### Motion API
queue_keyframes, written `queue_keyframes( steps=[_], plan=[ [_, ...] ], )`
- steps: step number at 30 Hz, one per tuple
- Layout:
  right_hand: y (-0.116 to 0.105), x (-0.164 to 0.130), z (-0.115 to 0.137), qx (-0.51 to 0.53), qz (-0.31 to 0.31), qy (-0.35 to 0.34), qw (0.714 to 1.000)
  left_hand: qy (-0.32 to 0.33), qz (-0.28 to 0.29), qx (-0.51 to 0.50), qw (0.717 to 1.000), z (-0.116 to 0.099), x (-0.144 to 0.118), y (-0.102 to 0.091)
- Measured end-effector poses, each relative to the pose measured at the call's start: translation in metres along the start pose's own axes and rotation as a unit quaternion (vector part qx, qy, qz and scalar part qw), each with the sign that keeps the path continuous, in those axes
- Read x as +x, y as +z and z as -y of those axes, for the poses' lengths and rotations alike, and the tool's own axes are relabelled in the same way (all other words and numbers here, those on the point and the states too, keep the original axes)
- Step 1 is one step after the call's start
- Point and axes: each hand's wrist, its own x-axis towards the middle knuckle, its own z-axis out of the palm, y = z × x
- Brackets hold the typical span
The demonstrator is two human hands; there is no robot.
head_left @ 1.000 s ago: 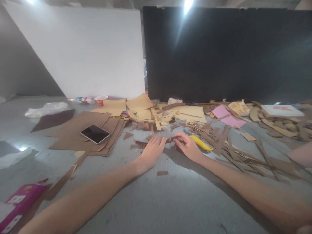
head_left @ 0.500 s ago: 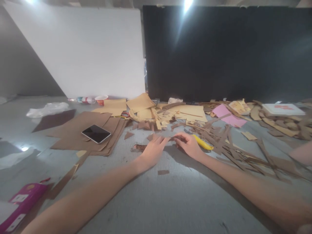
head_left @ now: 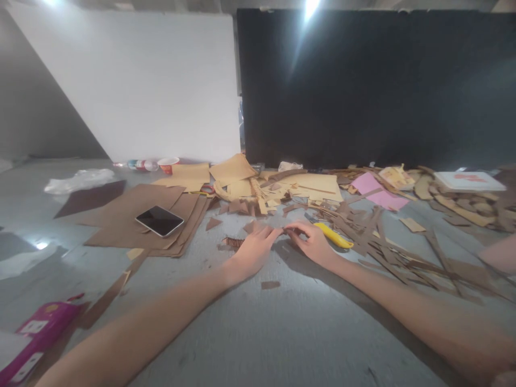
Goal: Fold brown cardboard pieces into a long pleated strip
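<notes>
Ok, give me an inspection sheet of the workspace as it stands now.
Surface: grey floor, scraps scattered.
Job's things: small brown cardboard strip between both hands' fingertips; yellow utility knife lying beside the right hand.
Clutter: phone on brown cardboard sheets; pink paper; magenta box; red cup.
Grippers: left hand and right hand pinching the strip.
Cables: nothing seen.
Surroundings: white board, black board.

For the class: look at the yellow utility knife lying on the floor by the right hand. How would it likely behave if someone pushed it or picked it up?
The yellow utility knife looks like a rigid bar, so it probably lifts stiffly, without bending. It lies flat on cardboard scraps, so a push would likely slide it rather than roll it. Beside the right hand it looks slim, probably light.
</notes>
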Motion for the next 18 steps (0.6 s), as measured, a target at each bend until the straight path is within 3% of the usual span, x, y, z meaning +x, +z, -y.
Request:
queue_keyframes(
  steps=[6, 11, 18],
  plan=[
    [0.0014, -0.0021, -0.0029, 0.03, -0.018, 0.032, 0.999, 0.015, 0.0, -0.01, 1.0, -0.0018, 0.0007, -0.0032],
    [0.0, -0.0021, -0.0018, 0.016, 0.0, 0.016, 1.0, 0.017, 0.012, -0.006, 1.0, -0.0038, 0.0011, -0.0049],
    [0.0, -0.0013, 0.0002, 0.005, 0.003, 0.018, 1.0, -0.005, -0.02, -0.044, 0.999, -0.0029, 0.0016, 0.0014]
  ],
)
